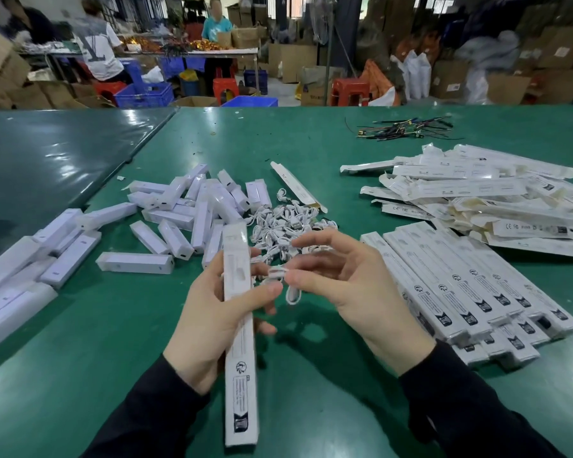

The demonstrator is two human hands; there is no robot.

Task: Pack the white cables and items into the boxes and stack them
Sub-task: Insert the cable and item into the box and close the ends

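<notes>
Two hands above green desk (311,375). Left hand (209,319): fingers wrapped round long white box (240,332), held upright-tilted. Right hand (351,285): thumb and forefinger pinch coiled white cable (286,285) just beside box. Cable heap (288,226) beyond; packed boxes (470,292) stacked right.

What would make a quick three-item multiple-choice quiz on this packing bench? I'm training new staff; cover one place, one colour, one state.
1. The neat row of packed boxes lies:
A) right of the hands
B) left of the hands
C) on the floor

2. The table top is:
A) red
B) green
C) white

3. The left hand:
A) lies flat
B) hangs idle
C) grips a long box

Key: 1 A, the row sits by the right hand. 2 B, green surface throughout. 3 C, fingers curl round it.
</notes>
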